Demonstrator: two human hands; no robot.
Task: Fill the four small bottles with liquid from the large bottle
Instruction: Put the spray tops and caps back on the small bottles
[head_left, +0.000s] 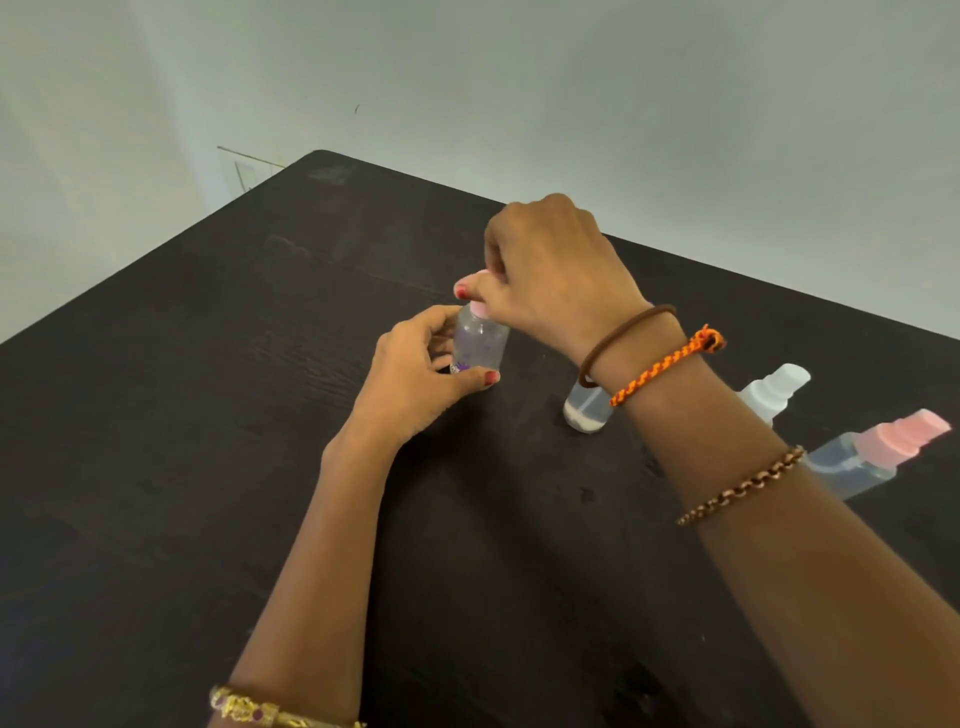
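Note:
A clear bottle (480, 343) with a purple label and a pink cap (479, 307) stands upright on the dark table (208, 415). My left hand (415, 374) grips its body from the left, thumb across the base. My right hand (550, 275) comes from above and pinches the pink cap. A small clear bottle (587, 410) stands behind my right wrist, partly hidden. Right of my forearm stand a small spray bottle with a white top (774, 389) and one with a pink top (878, 452), both holding clear liquid.
The table's far edge runs diagonally behind the bottles, with a grey wall beyond. Bracelets sit on both wrists. The right forearm crosses in front of the small bottles.

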